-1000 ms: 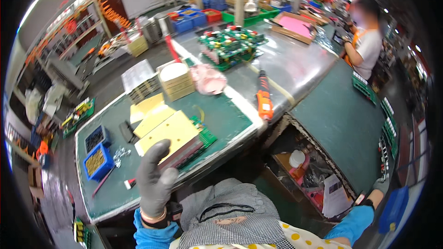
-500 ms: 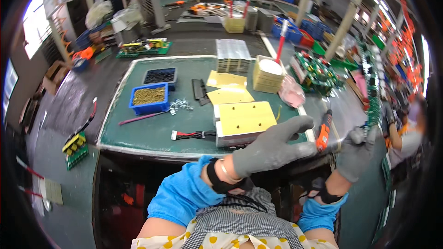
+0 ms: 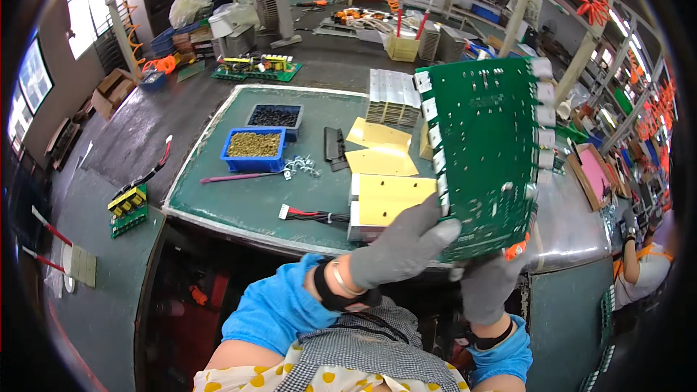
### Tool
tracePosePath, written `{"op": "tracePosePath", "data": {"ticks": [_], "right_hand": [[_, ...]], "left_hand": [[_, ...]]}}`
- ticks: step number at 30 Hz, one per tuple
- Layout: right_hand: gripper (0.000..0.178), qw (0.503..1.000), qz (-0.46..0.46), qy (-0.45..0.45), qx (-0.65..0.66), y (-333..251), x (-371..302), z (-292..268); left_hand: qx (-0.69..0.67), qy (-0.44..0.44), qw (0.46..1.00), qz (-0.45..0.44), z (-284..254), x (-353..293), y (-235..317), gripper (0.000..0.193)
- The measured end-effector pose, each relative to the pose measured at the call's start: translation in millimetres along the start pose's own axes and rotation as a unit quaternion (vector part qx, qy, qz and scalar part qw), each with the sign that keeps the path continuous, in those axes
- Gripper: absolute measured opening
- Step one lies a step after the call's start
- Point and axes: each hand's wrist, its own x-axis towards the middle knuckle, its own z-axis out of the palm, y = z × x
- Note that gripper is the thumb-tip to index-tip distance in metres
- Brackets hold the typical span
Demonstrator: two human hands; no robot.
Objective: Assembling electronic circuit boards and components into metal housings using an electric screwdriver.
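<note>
Both my hands, in grey gloves, hold up a large green circuit board [image 3: 488, 151] with its solder side toward me and white parts along its right edge. My left hand [image 3: 404, 244] grips the board's lower left corner. My right hand [image 3: 488, 284] grips its bottom edge from below. Behind the board, on the green mat [image 3: 254, 203], lies a metal block topped with a yellow sheet [image 3: 386, 199].
On the mat: a blue bin of brass parts [image 3: 253, 147], a dark bin of black parts [image 3: 273, 115], loose yellow sheets [image 3: 377, 147], a stack of metal plates [image 3: 392, 98], a red-black cable [image 3: 312, 213], a pink-handled tool [image 3: 234, 176]. A seated person [image 3: 642, 265] works at right.
My head has swung back to the bench. Both hands, bare of any load half a second ago, have risen holding the green circuit board in front of me.
</note>
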Motion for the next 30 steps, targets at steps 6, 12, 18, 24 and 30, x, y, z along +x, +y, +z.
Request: {"op": "tracePosePath", "data": {"ticks": [6, 12, 18, 24, 30], "right_hand": [[0.059, 0.886, 0.124, -0.154, 0.420, 33.2, -12.9, -80.1], [0.062, 0.944, 0.130, -0.070, 0.294, 46.1, -40.9, -58.8], [0.066, 0.968, 0.082, -0.061, 0.230, 14.4, -18.1, -1.5], [0.070, 0.970, 0.047, -0.077, 0.226, -7.8, 2.5, 34.3], [0.074, 0.949, 0.040, -0.080, 0.301, -31.4, 21.9, 47.1]], "left_hand": [[-0.098, -0.124, 0.981, -0.115, -15.5, -20.9, -6.8, 0.051], [-0.025, -0.162, 0.969, -0.185, -20.2, -29.1, -27.9, 0.046], [-0.082, -0.137, 0.967, -0.197, -25.3, -29.7, -29.8, 0.047], [0.118, -0.060, 0.973, -0.187, -16.3, -16.3, -14.5, 0.052], [-0.023, 0.034, 0.972, -0.233, -36.3, -20.3, 12.4, 0.069]]}}
